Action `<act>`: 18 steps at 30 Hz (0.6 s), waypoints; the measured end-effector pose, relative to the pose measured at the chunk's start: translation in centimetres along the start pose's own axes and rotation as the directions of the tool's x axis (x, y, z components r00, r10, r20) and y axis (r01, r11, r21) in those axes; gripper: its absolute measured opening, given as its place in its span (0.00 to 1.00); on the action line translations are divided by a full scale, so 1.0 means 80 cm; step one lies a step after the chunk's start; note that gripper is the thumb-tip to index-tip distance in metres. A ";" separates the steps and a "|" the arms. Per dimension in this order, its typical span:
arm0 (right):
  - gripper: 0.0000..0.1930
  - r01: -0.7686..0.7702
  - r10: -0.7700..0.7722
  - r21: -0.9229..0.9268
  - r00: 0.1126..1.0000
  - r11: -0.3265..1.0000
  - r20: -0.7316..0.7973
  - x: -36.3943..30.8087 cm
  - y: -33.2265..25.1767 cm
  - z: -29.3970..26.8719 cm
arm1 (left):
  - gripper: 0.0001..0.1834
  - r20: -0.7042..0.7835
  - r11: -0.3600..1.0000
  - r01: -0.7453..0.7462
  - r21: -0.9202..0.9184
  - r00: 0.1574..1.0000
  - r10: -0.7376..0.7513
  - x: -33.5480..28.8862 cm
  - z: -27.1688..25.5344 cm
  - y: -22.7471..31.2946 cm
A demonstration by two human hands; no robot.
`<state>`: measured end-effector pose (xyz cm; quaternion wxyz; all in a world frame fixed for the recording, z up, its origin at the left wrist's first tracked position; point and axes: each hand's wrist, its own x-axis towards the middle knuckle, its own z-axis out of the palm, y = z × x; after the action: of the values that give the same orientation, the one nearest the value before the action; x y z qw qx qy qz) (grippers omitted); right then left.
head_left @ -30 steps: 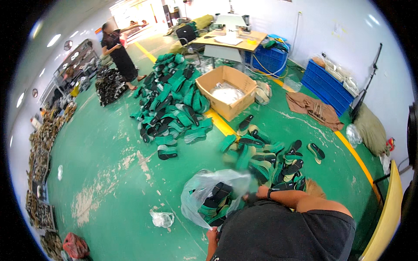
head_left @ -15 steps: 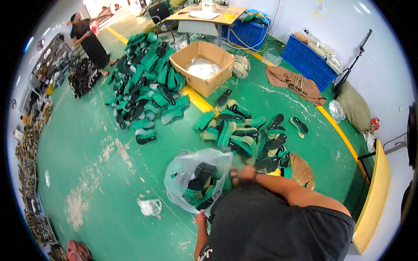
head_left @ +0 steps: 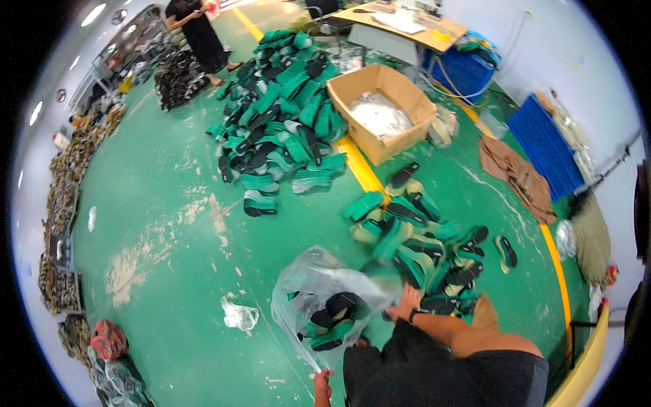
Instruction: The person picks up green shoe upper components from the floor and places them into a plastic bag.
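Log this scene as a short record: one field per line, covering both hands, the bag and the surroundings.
left hand: grips the lower edge of the clear plastic bag
right hand: at the bag's mouth, beside the near pile of insoles
bag contents: green and black insoles
floor: green, with a yellow line
cardboard box: open, holding clear plastic
large insole heap: beyond the box
other person: stands far off
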<state>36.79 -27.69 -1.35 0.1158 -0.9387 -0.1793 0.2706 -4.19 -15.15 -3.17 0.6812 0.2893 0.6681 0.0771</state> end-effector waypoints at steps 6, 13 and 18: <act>0.20 0.190 -0.189 -0.053 0.982 0.980 0.025 0.142 0.027 0.097 | 0.11 -0.034 0.998 -0.057 0.035 0.998 0.058 -0.005 0.076 0.041; 0.24 0.279 -0.437 0.428 0.836 0.860 0.333 0.011 -0.062 0.048 | 0.08 -0.087 0.988 -0.109 -0.108 0.991 0.100 -0.025 0.026 0.014; 0.22 0.594 -0.513 0.116 0.764 0.796 -0.392 0.100 -0.042 0.090 | 0.07 0.051 0.925 -0.326 0.193 0.945 0.323 0.023 0.115 0.068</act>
<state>38.20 -20.56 -9.98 0.3293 -0.8547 -0.3940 0.0766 6.32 -12.46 -2.56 0.6326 0.4631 0.6093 0.1189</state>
